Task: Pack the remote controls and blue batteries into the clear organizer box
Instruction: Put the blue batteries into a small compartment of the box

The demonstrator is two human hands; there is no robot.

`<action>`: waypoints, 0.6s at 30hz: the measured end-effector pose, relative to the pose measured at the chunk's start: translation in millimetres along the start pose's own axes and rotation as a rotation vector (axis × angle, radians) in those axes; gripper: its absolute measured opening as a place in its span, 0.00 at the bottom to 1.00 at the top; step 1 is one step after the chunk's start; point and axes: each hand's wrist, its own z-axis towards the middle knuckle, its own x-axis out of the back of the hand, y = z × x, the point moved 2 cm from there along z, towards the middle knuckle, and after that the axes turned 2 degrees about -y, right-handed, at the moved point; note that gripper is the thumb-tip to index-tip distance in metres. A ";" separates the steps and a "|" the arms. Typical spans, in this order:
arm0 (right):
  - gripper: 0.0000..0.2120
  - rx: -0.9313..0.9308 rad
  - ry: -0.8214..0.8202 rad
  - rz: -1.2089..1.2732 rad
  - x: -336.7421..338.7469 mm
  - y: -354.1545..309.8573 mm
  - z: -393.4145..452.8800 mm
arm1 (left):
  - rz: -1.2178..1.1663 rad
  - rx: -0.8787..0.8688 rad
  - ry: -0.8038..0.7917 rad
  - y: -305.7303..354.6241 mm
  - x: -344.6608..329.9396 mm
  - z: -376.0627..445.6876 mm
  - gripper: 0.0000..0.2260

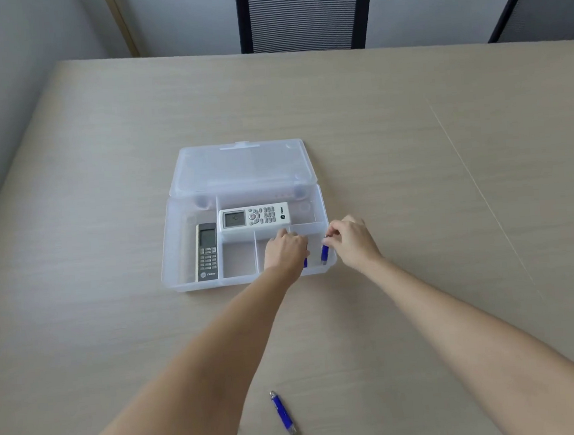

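The box (178,246) was sat open mid-table, lid (240,167) folded back toward 12 o'clock so every compartment could be reached from above. Two remotes were already packed: the white remote (254,217) laid sideways in the long slot at the back, the grey remote (207,251) laid lengthwise in the tall slot at 9 o'clock, each probably matched to the slot it fits.

The action was all in the small compartments at the box's 4 o'clock corner. One battery (324,254) was being held upright by its top end, pinched between the fingertips of the right hand (351,241), lower end down inside the corner slot, likely so it could be stood or dropped in neatly. The left hand (285,250) was curled knuckles-up over the neighbouring spot, with just a sliver of a second battery (305,262) peeking out under it; whether that one was actually gripped or only covered couldn't be told.

Both forearms were stretched out long from 6 o'clock, wrists bent down over the box's front wall.

A last battery (283,413) was left loose on the table (412,173) near 6 o'clock, well apart from the box, so packing looked nearly done but not finished.
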 end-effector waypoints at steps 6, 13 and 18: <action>0.09 0.048 -0.094 -0.378 -16.8 -10.0 16.7 | -0.020 -0.073 0.001 -6.6 17.4 -12.4 0.18; 0.08 0.408 0.060 -0.055 -31.8 -26.4 -83.6 | -0.180 -0.290 -0.263 -81.5 35.2 -122.3 0.07; 0.20 0.330 -0.653 -0.160 -94.0 -41.4 -169.8 | 0.014 -0.250 -0.755 -128.9 -12.7 -217.8 0.25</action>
